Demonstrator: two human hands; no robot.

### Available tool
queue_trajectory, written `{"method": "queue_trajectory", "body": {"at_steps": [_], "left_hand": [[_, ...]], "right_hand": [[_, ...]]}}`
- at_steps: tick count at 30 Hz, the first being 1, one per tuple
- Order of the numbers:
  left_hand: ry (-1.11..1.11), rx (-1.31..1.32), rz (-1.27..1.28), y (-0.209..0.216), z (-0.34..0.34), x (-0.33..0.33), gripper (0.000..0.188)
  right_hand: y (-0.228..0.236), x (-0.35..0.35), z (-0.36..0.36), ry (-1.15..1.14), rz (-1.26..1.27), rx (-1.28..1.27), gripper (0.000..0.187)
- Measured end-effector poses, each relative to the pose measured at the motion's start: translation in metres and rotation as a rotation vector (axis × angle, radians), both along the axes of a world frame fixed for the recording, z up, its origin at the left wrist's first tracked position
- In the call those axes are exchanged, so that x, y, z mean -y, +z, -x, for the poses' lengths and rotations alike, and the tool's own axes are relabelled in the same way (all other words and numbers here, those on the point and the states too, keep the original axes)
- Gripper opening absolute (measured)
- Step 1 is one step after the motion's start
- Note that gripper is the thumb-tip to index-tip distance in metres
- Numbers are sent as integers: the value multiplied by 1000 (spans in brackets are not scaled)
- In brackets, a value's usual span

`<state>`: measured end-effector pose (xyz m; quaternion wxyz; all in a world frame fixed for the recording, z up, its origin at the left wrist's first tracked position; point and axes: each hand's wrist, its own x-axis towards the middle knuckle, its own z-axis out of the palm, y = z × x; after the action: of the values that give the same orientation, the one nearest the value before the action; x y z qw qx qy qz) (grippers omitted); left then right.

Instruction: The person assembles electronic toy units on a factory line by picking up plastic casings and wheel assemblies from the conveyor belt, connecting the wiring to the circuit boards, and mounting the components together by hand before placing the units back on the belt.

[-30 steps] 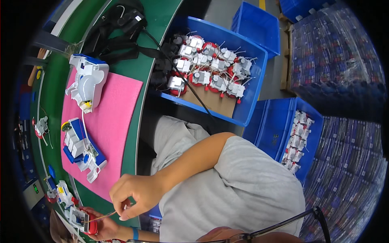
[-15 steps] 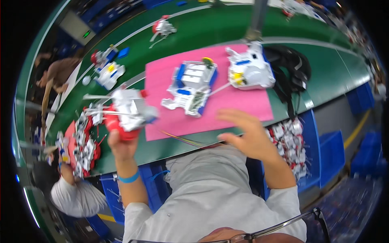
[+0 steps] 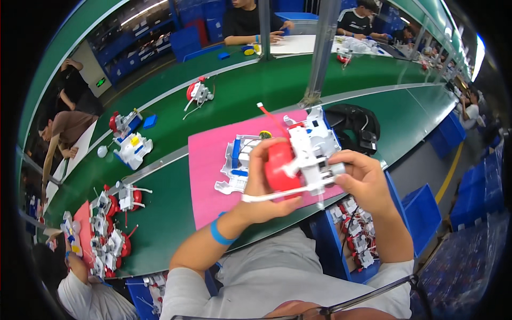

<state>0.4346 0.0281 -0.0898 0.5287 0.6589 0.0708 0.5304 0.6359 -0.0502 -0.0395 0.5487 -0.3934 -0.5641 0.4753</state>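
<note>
Over the pink mat (image 3: 205,202) I hold a red-and-white plastic assembly (image 3: 282,168) with both hands. My left hand (image 3: 255,194) wraps its red rounded side, thumb on top and fingers beneath. The thumb and forefinger of my right hand (image 3: 365,178) close around a small grey cylinder (image 3: 336,169) on its white side. A red wire with a white plug and a white strip stick out of the assembly. Behind it on the mat lie a white-and-blue housing (image 3: 234,166), partly hidden by my left hand, and another white housing (image 3: 322,136).
Similar red-and-white assemblies (image 3: 109,234) crowd the bench's left. A black bag (image 3: 357,125) lies beyond the mat's right edge. Blue bins (image 3: 421,218) stand below on the right. A metal post (image 3: 320,64) rises behind the mat. Co-workers sit at the far side and left.
My left hand has carried the assembly from the left to the front of the mat. My right hand, open before, has closed on its grey cylinder. The view has shifted, showing more of the far side.
</note>
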Motion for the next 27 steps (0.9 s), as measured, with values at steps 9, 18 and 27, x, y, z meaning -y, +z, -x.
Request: {"method": "queue_trajectory", "body": {"at_steps": [9,18,27], "left_hand": [[60,-529,-411,-5,-25,19,82],[597,-1109,-914,-60,38,8,32],[619,-1109,-928,-72,45,-1,26]], "right_hand": [[-10,83,-79,-624,-187,302,26],[-92,191,-141,-948,145,1038,25],[-280,211,-130,-664,456,887,23]]}}
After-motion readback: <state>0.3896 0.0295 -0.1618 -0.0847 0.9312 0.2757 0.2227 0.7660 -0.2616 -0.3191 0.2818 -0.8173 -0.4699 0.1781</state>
